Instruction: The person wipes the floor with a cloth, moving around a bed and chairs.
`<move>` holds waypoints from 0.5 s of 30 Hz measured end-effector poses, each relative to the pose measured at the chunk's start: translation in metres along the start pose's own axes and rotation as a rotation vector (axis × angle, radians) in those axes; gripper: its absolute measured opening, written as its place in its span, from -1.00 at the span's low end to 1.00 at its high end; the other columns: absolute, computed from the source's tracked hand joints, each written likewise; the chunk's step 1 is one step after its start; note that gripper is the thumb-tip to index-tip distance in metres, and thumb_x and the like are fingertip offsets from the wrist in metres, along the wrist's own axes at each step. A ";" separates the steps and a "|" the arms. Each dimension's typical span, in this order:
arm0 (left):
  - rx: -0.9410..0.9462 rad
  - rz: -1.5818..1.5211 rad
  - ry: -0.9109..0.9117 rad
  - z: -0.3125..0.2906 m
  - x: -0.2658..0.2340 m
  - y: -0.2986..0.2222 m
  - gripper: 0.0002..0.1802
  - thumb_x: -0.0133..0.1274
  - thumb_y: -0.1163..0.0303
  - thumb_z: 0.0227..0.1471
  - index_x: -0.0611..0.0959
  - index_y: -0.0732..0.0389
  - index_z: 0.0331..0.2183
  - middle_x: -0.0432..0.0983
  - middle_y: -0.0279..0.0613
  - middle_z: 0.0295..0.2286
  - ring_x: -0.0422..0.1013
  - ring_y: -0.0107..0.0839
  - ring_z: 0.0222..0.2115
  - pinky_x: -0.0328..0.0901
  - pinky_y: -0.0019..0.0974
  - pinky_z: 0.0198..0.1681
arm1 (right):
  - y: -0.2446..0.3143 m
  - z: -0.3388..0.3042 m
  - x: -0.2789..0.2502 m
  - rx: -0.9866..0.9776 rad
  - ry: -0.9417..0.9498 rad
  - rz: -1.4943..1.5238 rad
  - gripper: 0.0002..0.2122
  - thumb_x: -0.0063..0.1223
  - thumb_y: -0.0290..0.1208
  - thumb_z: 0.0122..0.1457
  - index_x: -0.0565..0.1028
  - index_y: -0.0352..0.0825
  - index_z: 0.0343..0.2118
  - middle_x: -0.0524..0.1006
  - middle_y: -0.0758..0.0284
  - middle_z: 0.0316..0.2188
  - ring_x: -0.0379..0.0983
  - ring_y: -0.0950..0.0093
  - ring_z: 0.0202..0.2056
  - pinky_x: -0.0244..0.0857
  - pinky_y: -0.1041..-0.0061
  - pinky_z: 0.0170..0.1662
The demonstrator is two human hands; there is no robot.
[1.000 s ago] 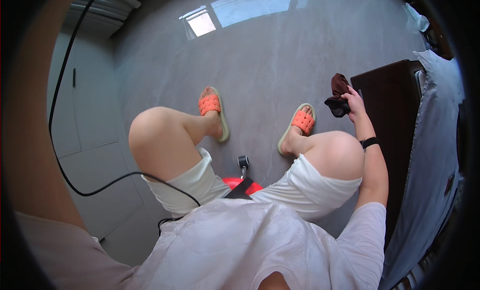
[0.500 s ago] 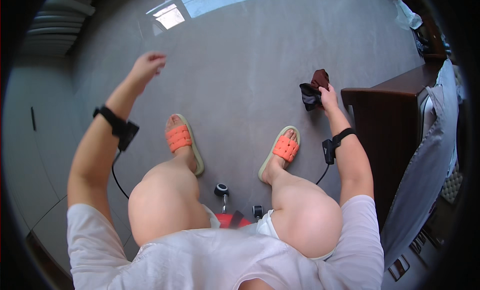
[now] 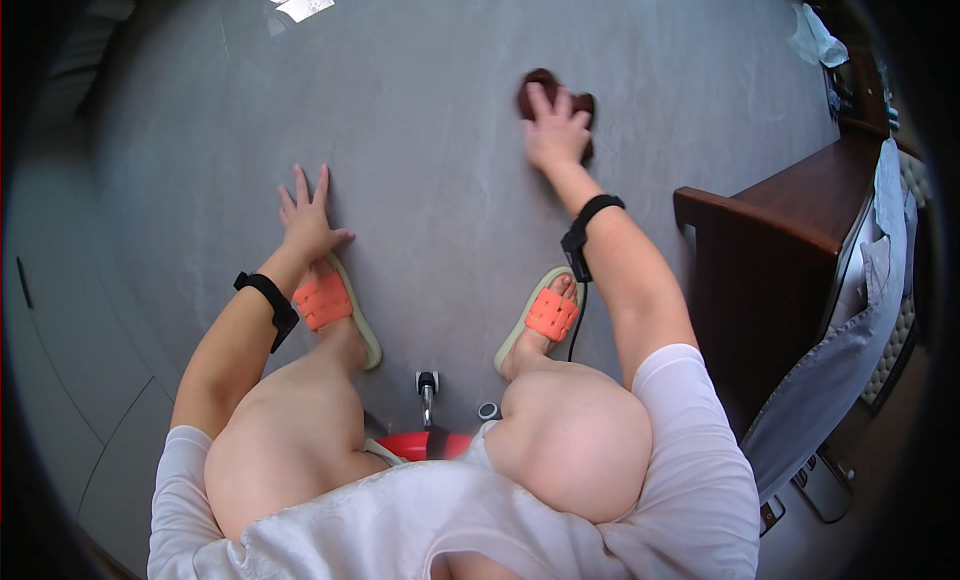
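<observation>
A dark brown cloth, bunched up and slightly blurred, lies against the grey floor ahead of my right foot. My right hand reaches over it, fingers spread across the fabric and holding it under the palm. Most of the cloth's middle is hidden by that hand. To the left, my left hand holds nothing; its fingers are stretched apart just beyond the toes of my left slipper. Whether it touches the floor I cannot tell. A black band circles my left wrist, and another my right.
I sit on a red seat with a caster showing between my legs. An orange-strapped slipper is on my right foot. Dark wooden furniture with a grey cloth stands right; pale cabinet doors line the left.
My right hand has moved forward and left with the cloth, now spread over it. My left hand has come down and back toward the left slipper, its fingers spreading. My view has shifted slightly.
</observation>
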State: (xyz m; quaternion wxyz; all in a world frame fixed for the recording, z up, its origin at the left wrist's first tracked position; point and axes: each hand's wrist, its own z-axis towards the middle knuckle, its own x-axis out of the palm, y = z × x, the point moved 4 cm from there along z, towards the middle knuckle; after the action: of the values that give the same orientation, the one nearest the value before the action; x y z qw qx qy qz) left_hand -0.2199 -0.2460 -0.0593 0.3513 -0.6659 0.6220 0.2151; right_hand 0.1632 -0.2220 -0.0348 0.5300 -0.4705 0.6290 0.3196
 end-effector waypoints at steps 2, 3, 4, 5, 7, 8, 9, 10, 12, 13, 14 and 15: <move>-0.036 0.038 0.026 -0.006 -0.006 -0.002 0.25 0.38 0.12 -0.35 -0.09 -0.28 0.25 -0.48 -0.05 0.26 -0.37 0.29 0.22 -0.08 0.28 0.16 | 0.052 -0.019 -0.004 -0.366 -0.077 -0.026 -0.46 0.03 -0.27 0.03 0.24 0.23 0.13 0.15 0.29 0.20 0.15 0.01 0.04 0.26 0.10 -0.13; -0.059 0.035 0.032 -0.007 -0.007 -0.002 0.27 0.39 0.13 -0.36 -0.11 -0.30 0.25 -0.49 -0.09 0.27 -0.37 0.26 0.23 -0.07 0.31 0.15 | 0.073 -0.037 -0.002 -0.556 -0.154 -0.060 -0.45 0.03 -0.37 -0.01 0.29 0.21 0.10 0.18 0.29 0.18 0.15 0.00 0.04 0.25 0.11 -0.14; -0.086 0.031 0.037 -0.010 -0.009 -0.001 0.29 0.39 0.14 -0.38 -0.12 -0.33 0.25 -0.50 -0.13 0.27 -0.38 0.23 0.24 -0.06 0.33 0.14 | 0.090 -0.058 0.003 -0.711 -0.106 -0.030 -0.44 0.02 -0.42 -0.05 0.31 0.20 0.08 0.21 0.29 0.17 0.15 -0.01 0.04 0.25 0.11 -0.15; -0.097 0.028 0.034 -0.012 -0.010 0.001 0.29 0.39 0.14 -0.38 -0.12 -0.33 0.25 -0.50 -0.13 0.27 -0.38 0.23 0.24 -0.06 0.33 0.14 | 0.101 -0.085 0.002 -0.887 -0.028 -0.007 -0.45 0.01 -0.44 -0.05 0.33 0.17 0.07 0.18 0.29 0.18 0.15 -0.02 0.03 0.24 0.08 -0.13; -0.104 -0.010 0.066 -0.013 -0.010 -0.001 0.29 0.40 0.16 -0.38 -0.12 -0.36 0.24 -0.51 -0.21 0.27 -0.41 0.17 0.25 -0.06 0.37 0.12 | 0.093 -0.144 0.018 -1.157 0.114 -0.041 -0.58 -0.10 -0.35 0.08 0.34 0.18 0.04 0.14 0.30 0.19 0.09 -0.04 0.11 0.19 0.09 -0.05; -0.095 -0.014 0.061 -0.011 -0.012 -0.003 0.29 0.40 0.16 -0.38 -0.12 -0.36 0.24 -0.51 -0.21 0.27 -0.41 0.17 0.25 -0.06 0.37 0.12 | 0.080 -0.172 0.028 -1.265 0.155 -0.050 -0.60 -0.12 -0.32 0.09 0.35 0.19 0.02 0.15 0.31 0.18 0.09 -0.01 0.11 0.19 0.12 -0.05; -0.116 -0.029 0.079 -0.013 -0.011 0.001 0.29 0.40 0.17 -0.38 -0.12 -0.36 0.24 -0.51 -0.23 0.27 -0.42 0.16 0.25 -0.07 0.38 0.12 | 0.071 -0.197 0.029 -1.369 0.210 -0.070 -0.63 -0.14 -0.29 0.11 0.37 0.22 0.01 0.16 0.34 0.17 0.11 0.04 0.10 0.20 0.14 -0.06; -0.128 -0.047 0.095 -0.013 -0.011 0.000 0.28 0.40 0.18 -0.37 -0.11 -0.36 0.24 -0.51 -0.25 0.27 -0.43 0.14 0.25 -0.07 0.39 0.12 | 0.056 -0.216 0.034 -1.415 0.261 -0.042 -0.67 -0.15 -0.28 0.11 0.44 0.21 -0.05 0.20 0.37 0.14 0.14 0.08 0.08 0.20 0.15 -0.06; -0.140 -0.055 0.101 -0.016 -0.015 0.001 0.28 0.39 0.19 -0.37 -0.11 -0.36 0.24 -0.51 -0.25 0.27 -0.44 0.13 0.25 -0.07 0.39 0.12 | 0.034 -0.219 0.027 -1.322 0.530 0.255 -0.67 -0.09 -0.39 0.06 0.51 0.11 -0.11 0.32 0.37 0.05 0.24 0.22 0.05 0.25 0.29 -0.06; -0.144 -0.056 0.113 -0.017 -0.016 0.000 0.28 0.39 0.20 -0.37 -0.11 -0.37 0.24 -0.51 -0.25 0.27 -0.46 0.13 0.26 -0.06 0.39 0.12 | 0.025 -0.201 0.020 -1.147 0.453 0.344 -0.65 -0.05 -0.44 0.01 0.50 0.02 -0.10 0.33 0.32 0.05 0.27 0.21 0.03 0.25 0.29 -0.03; -0.154 -0.057 0.113 -0.015 -0.016 0.000 0.28 0.39 0.20 -0.37 -0.11 -0.37 0.24 -0.51 -0.25 0.27 -0.46 0.13 0.26 -0.06 0.39 0.12 | 0.016 -0.181 0.017 -0.972 0.377 0.435 -0.62 -0.01 -0.49 -0.03 0.49 -0.06 -0.08 0.34 0.28 0.04 0.30 0.21 0.01 0.26 0.30 -0.01; -0.145 -0.056 0.095 -0.014 -0.017 0.000 0.28 0.40 0.21 -0.38 -0.11 -0.37 0.24 -0.52 -0.25 0.27 -0.46 0.12 0.26 -0.06 0.39 0.12 | 0.001 -0.150 0.005 -0.806 0.189 0.544 -0.60 0.01 -0.50 -0.05 0.47 -0.16 -0.06 0.35 0.20 0.01 0.28 0.19 0.03 0.24 0.28 0.01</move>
State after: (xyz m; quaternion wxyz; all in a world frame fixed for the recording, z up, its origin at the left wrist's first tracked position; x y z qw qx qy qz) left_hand -0.2238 -0.2445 -0.0380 0.2783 -0.7160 0.6020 0.2178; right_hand 0.1076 -0.3583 -0.0050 0.1442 -0.4836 0.6006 0.6201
